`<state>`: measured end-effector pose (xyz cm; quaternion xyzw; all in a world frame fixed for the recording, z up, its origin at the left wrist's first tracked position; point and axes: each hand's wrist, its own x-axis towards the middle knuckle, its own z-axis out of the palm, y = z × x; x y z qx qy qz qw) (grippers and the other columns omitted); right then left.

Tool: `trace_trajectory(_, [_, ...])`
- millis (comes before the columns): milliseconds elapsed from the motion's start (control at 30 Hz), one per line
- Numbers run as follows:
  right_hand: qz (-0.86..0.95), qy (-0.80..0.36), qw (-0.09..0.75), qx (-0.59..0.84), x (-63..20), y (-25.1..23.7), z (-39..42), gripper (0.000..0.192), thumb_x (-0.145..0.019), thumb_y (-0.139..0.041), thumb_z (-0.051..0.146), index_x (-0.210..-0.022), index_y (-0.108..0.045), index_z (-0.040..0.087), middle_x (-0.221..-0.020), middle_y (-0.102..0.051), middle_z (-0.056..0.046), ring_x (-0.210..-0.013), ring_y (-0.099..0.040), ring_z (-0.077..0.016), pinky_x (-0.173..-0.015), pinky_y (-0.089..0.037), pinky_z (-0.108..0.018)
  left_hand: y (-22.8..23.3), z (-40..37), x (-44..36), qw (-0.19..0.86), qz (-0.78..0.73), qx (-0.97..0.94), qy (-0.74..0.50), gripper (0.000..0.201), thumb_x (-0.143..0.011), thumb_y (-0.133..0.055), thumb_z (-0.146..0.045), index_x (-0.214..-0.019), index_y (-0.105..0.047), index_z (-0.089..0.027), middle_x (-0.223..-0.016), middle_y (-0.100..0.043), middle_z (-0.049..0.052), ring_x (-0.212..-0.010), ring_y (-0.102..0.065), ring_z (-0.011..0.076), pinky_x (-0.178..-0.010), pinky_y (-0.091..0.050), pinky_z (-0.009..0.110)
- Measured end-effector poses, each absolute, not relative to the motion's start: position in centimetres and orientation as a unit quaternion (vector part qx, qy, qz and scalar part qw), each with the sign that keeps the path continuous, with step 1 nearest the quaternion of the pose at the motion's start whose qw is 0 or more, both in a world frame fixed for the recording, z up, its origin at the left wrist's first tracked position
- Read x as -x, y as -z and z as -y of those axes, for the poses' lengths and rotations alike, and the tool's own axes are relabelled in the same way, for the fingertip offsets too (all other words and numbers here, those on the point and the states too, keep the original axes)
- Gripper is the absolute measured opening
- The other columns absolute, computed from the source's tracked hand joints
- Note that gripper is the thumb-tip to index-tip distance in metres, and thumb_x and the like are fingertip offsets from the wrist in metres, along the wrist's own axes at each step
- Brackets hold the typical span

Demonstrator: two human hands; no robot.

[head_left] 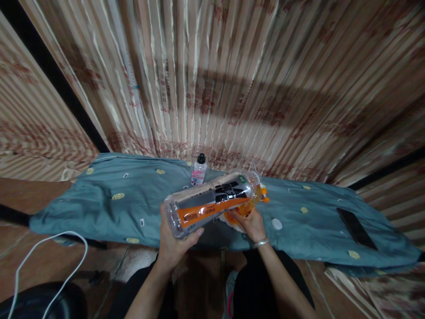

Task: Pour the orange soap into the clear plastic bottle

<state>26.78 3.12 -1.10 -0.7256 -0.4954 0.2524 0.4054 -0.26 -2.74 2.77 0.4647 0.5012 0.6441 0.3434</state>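
Striped curtain (215, 88) with reddish print fills the background. Below it, a blue-green cloth (113, 208) with yellow patches covers a long, low surface. White cable (69, 233) loops at lower left, in front of the cloth.

Large clear bottle (212, 201), orange and black on its label, is held above the middle of the cloth. Lies tilted, base to the left, neck end to the right and farther off.

Left hand (177, 243) grasps the bottle near its base, thumb along the near side. Right hand (251, 223) grips an orange, see-through item (245, 208) at the bottle's neck end; its full shape is hidden, and whether it touches the bottle I cannot tell.

Dark phone (356, 228) lies flat, well to the right. Small clear bottle (199, 173), black-capped, stands upright just beyond the large one. Silvery bracelet (261, 243) on right wrist. White disc (276, 224) near that hand.
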Motion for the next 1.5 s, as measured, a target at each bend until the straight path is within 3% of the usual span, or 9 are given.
trace_trajectory(233, [0.496, -0.248, 0.397, 0.731, -26.73, 0.99, -3.01, 0.044, -0.066, -0.100, 0.054, -0.092, -0.076, 0.027, -0.096, -0.092, -0.011, -0.098, -0.089, -0.0381, -0.081, -0.067, -0.041, -2.56, 2.71, 0.41, 0.353, -0.503, -0.452, -0.647, 0.102, -0.061, -0.104, -0.065, -0.142, -0.058, -0.023, -0.122, -0.082, 0.013, -0.116, -0.086, 0.0418, -0.113, -0.067, 0.063])
trace_trajectory(433, [0.491, -0.266, 0.411, 0.720, -26.84, 1.38, -3.12, 0.049, -0.064, -0.097, 0.055, -0.097, -0.075, 0.026, -0.100, -0.093, -0.013, -0.099, -0.090, -0.0398, -0.087, -0.068, -0.044, -2.95, 2.77, 0.81, 0.364, -0.496, -0.475, -0.629, 0.086, -0.067, -0.105, -0.055, -0.135, -0.062, -0.023, -0.124, -0.082, 0.014, -0.123, -0.084, 0.0415, -0.117, -0.065, 0.064])
trace_trajectory(567, [0.494, -0.273, 0.416, 0.713, -26.93, 1.45, -3.14, 0.046, -0.065, -0.096, 0.053, -0.097, -0.074, 0.028, -0.103, -0.093, -0.013, -0.103, -0.090, -0.0398, -0.089, -0.068, -0.044, -2.53, 2.66, 0.57, 0.337, -0.508, -0.452, -0.651, 0.090, -0.061, -0.105, -0.062, -0.131, -0.064, -0.024, -0.125, -0.082, 0.014, -0.121, -0.083, 0.0417, -0.118, -0.064, 0.066])
trace_trajectory(733, [0.478, -0.270, 0.426, 0.719, -26.82, 1.20, -3.10, 0.049, -0.059, -0.097, 0.055, -0.092, -0.072, 0.029, -0.100, -0.093, -0.014, -0.103, -0.090, -0.0435, -0.088, -0.068, -0.047, -2.22, 2.60, 0.39, 0.339, -0.504, -0.457, -0.649, 0.090, -0.064, -0.104, -0.064, -0.134, -0.063, -0.024, -0.124, -0.081, 0.013, -0.124, -0.083, 0.0413, -0.118, -0.065, 0.064])
trace_trajectory(1000, [0.479, -0.257, 0.429, 0.721, -26.88, 1.34, -3.17, 0.060, -0.054, -0.099, 0.072, -0.085, -0.071, 0.029, -0.088, -0.091, -0.011, -0.094, -0.089, -0.0425, -0.081, -0.068, -0.047, -2.13, 2.56, 0.23, 0.350, -0.500, -0.449, -0.652, 0.094, -0.063, -0.104, -0.064, -0.136, -0.061, -0.024, -0.119, -0.082, 0.012, -0.117, -0.085, 0.0404, -0.113, -0.068, 0.061])
trace_trajectory(1233, [0.474, -0.268, 0.426, 0.723, -26.66, 1.14, -3.12, 0.050, -0.059, -0.099, 0.056, -0.091, -0.071, 0.028, -0.098, -0.092, -0.013, -0.101, -0.089, -0.0412, -0.085, -0.068, -0.045, -2.63, 2.50, 0.24, 0.349, -0.498, -0.460, -0.647, 0.097, -0.064, -0.103, -0.068, -0.139, -0.059, -0.024, -0.119, -0.082, 0.011, -0.118, -0.086, 0.0405, -0.114, -0.068, 0.061])
trace_trajectory(1500, [0.488, -0.249, 0.397, 0.736, -26.90, 1.14, -3.18, 0.046, -0.064, -0.101, 0.052, -0.090, -0.073, 0.028, -0.096, -0.092, -0.012, -0.101, -0.089, -0.0410, -0.084, -0.068, -0.044, -2.63, 2.50, 0.06, 0.352, -0.501, -0.446, -0.653, 0.095, -0.060, -0.105, -0.066, -0.135, -0.062, -0.024, -0.124, -0.081, 0.013, -0.122, -0.083, 0.0409, -0.118, -0.065, 0.063])
